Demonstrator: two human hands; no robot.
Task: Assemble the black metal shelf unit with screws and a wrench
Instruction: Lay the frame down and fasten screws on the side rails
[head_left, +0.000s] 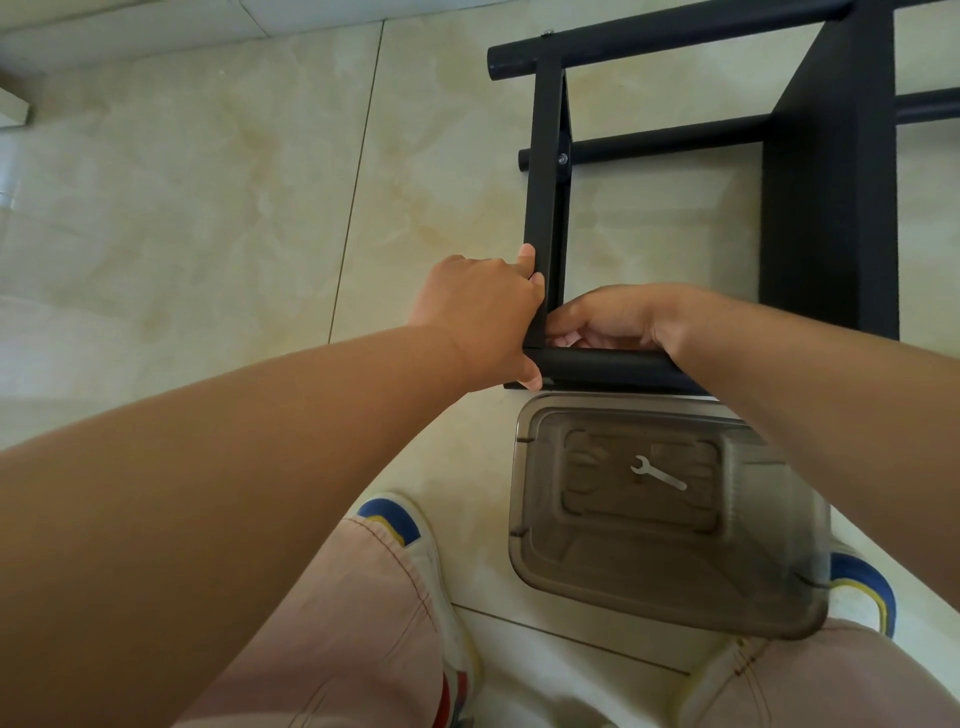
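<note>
black metal shelf unit (826, 171) lies on its side on the tiled floor (208, 208), reaching away from both hands. left hand (480, 317) grips the upright flat bar (545, 208) at its near end, fingers curled round it, thumb touching the round tube (608, 366) below. right hand (608, 317) sits just beside it, inside the corner, fingers curled against the bar; whether it pinches a screw cannot be told. nearer the person than the hands, a clear plastic tub (524, 519) holds a small wrench (657, 473).
</note>
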